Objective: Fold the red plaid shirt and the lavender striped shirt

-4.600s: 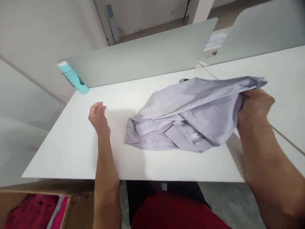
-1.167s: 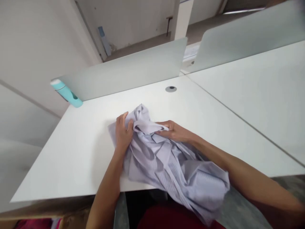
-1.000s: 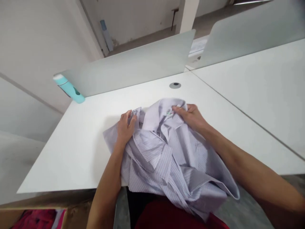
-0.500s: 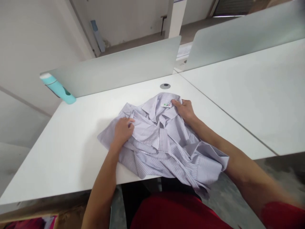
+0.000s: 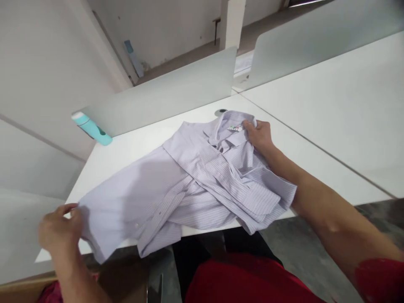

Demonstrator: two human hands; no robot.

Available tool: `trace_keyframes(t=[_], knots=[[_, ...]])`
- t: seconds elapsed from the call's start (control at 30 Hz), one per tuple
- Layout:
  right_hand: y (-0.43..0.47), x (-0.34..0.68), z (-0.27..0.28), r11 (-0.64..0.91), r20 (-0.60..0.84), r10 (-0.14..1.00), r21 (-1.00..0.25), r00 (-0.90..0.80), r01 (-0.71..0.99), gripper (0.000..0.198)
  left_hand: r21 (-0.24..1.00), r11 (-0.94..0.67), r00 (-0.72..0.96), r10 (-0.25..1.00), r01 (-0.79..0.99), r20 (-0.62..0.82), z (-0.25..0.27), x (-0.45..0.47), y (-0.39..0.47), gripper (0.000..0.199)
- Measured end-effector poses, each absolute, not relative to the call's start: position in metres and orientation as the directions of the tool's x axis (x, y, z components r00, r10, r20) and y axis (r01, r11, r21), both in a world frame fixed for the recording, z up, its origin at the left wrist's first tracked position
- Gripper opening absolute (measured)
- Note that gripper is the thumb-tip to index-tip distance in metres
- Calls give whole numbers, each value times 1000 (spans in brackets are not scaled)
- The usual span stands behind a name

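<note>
A pale lilac striped shirt [image 5: 202, 168] lies across the white table, its collar with a label toward the back right. With thumb and fingers closed, my left hand [image 5: 61, 229] grips the end of one sleeve, pulled out at the table's left front. My right hand [image 5: 259, 134] pinches the shirt at the collar beside the label. The other sleeve lies in folds over the shirt's right side, near my right forearm. Part of the buttoned front edge shows, and some cloth hangs over the table's front edge.
On the white table [image 5: 315, 164], a turquoise bottle-like container [image 5: 93, 129] leans at the back left corner by a frosted divider [image 5: 170, 94]. A grey cable grommet [image 5: 220, 112] sits behind the collar. Below the left front edge is a box [image 5: 28, 286] with red cloth.
My left hand has moved from the shirt's middle to the lower left, drawing a sleeve out straight. My right hand has shifted slightly right with the collar.
</note>
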State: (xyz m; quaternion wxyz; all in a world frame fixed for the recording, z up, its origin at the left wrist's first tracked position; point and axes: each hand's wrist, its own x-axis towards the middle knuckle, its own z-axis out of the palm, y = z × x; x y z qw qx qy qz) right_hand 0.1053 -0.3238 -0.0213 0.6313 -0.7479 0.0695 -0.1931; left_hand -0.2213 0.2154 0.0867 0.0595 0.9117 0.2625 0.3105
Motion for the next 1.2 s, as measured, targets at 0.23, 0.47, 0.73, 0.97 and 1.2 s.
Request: trace_keyframes(t=[0.23, 0.47, 0.73, 0.97, 1.2], knots=[[-323, 100, -25, -205, 237, -313, -962, 920, 178, 45, 205, -972, 847, 203, 114, 491, 60, -131, 112, 33], [-324, 101, -31, -190, 243, -301, -963, 922, 192, 47, 106, -988, 991, -108, -116, 81, 50, -36, 8, 62], [-325, 113, -33, -236, 228, -301, -959, 926, 159, 46, -123, -885, 892, -434, -448, -129, 44, -25, -31, 61], [-319, 113, -23, -238, 255, -236, -951, 938, 198, 53, -187, -787, 806, -590, -587, -49, 44, -43, -48, 76], [-321, 113, -25, -244, 242, -235, -952, 942, 183, 51, -149, -616, 605, -788, -774, 117, 32, -67, -75, 58]])
